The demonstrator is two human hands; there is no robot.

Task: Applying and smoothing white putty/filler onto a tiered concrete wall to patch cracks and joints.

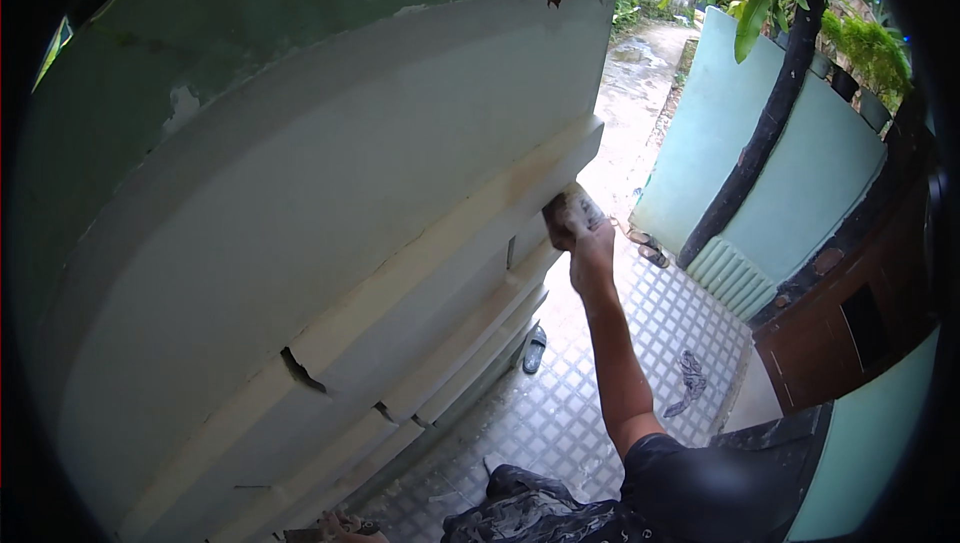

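My right hand (pixel 592 245) reaches out at the far end of the pale wall (pixel 330 163). Its fingers are closed on a flat, dark brown piece smeared with white (pixel 557 223), held against the wall's stepped moulding (pixel 490 203). Whether that piece is a scraper or a sanding pad I cannot make out. Low at the picture's bottom edge, part of my left hand (pixel 358 535) shows beside a rough brownish thing (pixel 300 535). Most of that hand is cut off, and its grip is hidden.
Dark gaps (pixel 302 371) break the moulding. On the patterned tile floor (pixel 590 383) lie a dark slipper (pixel 535 350), a pair of sandals (pixel 650 249) and a crumpled grey cloth (pixel 688 383). A dark slanting post (pixel 760 143) stands before a mint-green wall (pixel 705 123) on the right.
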